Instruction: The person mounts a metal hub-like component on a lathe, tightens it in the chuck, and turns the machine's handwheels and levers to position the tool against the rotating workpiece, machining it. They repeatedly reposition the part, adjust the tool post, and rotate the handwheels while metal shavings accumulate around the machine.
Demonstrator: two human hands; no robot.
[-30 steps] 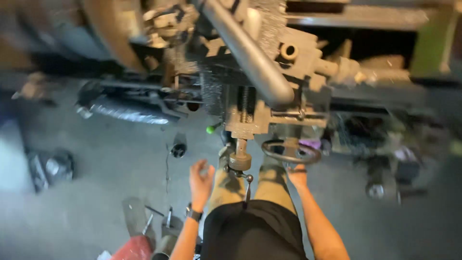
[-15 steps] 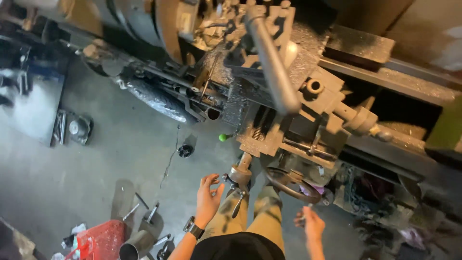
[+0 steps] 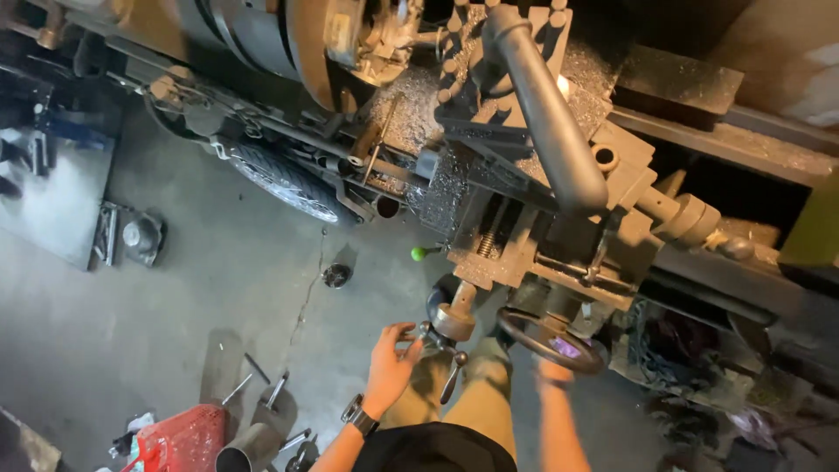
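Crank handle (image 3: 441,345) on the lathe (image 3: 542,218), hands at work.
Left hand (image 3: 389,363) curls around it; right hand (image 3: 552,371) sits under the handwheel (image 3: 551,341), grip hidden.

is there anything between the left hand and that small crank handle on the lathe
Nothing visible stands between them: the left hand is already on the crank handle, fingers curled on one of its arms. The right hand sits under the handwheel, mostly hidden.

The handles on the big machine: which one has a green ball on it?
The small lever sticking out left of the carriage, above the left hand. The crank and round handwheel are plain dark metal.
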